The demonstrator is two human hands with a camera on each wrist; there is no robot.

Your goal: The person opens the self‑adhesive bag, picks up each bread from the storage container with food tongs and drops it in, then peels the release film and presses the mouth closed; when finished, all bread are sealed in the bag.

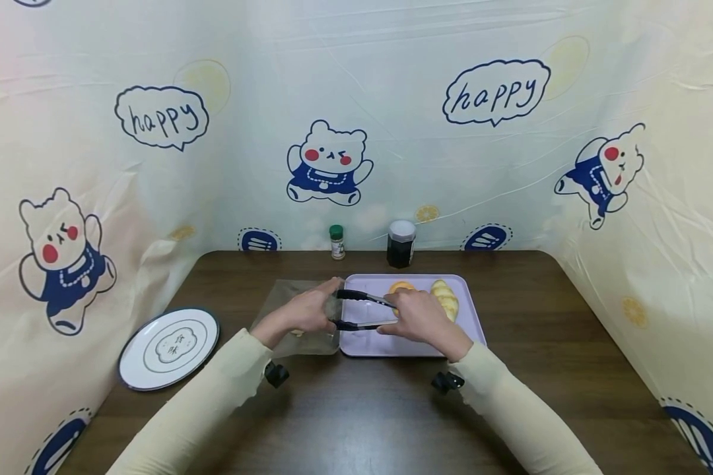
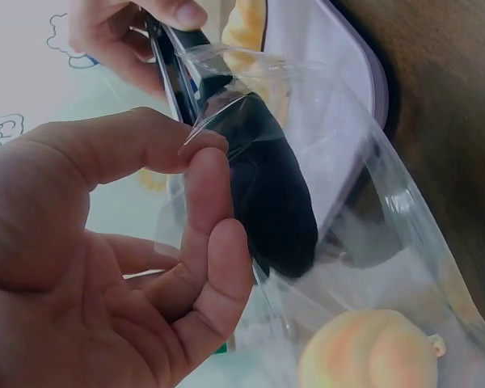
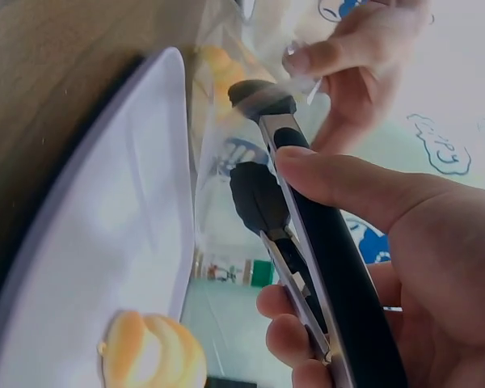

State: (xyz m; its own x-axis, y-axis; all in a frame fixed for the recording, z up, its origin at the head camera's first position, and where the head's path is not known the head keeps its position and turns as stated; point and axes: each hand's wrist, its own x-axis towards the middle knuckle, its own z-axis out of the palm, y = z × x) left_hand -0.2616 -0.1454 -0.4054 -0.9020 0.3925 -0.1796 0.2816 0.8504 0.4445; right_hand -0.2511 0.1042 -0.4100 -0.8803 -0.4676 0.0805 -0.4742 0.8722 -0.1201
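Observation:
My left hand (image 1: 311,309) pinches the edge of a clear plastic bag (image 1: 280,298) between thumb and fingers. A pale bread roll (image 2: 372,356) lies inside the bag in the left wrist view. My right hand (image 1: 420,315) grips a pair of kitchen tongs (image 3: 327,242) with black handles and black heads. The heads stand apart at the bag's mouth, and I see nothing between them. Below the tongs is a lilac tray (image 1: 371,346), bearing a long ridged bread roll (image 1: 445,300) and an orange-brown bun (image 1: 401,286), partly hidden by my right hand.
A white plate (image 1: 199,353) with a dark rim lies at the left of the brown table (image 1: 356,409). Behind the tray stand a small green-capped shaker (image 1: 337,242) and a dark jar (image 1: 401,244) with a pale lid. A printed cloth (image 1: 392,165) hangs around the table.

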